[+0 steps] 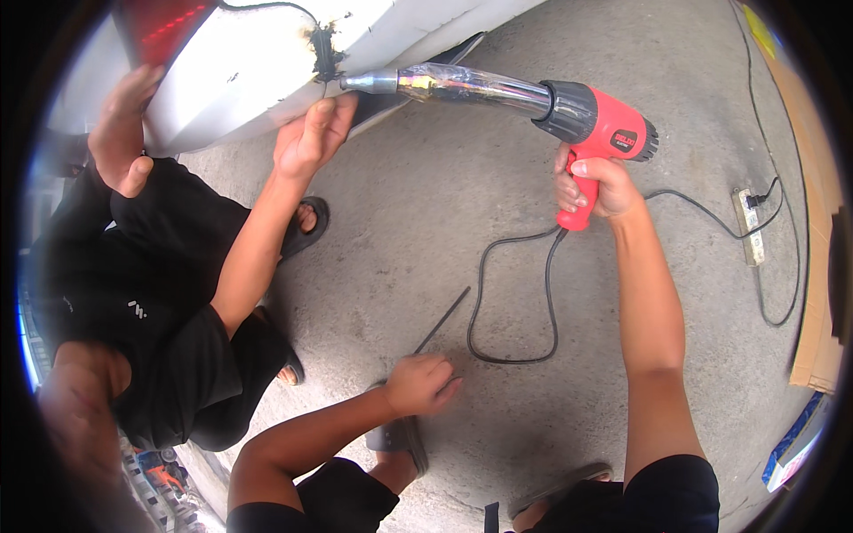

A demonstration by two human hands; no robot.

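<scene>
My right hand (604,186) is wrapped round the handle of a red and black heat gun (613,124). Its long shiny metal tube (480,86) reaches left and ends in a narrow nozzle (371,82). That tip sits just below a blackened, rough patch (325,51) on a white car body panel (258,62). Lower down, my left hand (425,384) is closed in a fist round a thin black rod (444,318) that points up and to the right. A co-worker's hand (315,138) is raised close under the nozzle; their other hand (124,129) is near a red tail light (169,31).
The co-worker in black (142,293) crouches at the left. A black cord (511,360) loops from the heat gun over the concrete floor (391,240). At the right lie a white power strip (748,226) and a cardboard sheet (813,293). Tools (164,471) lie at lower left.
</scene>
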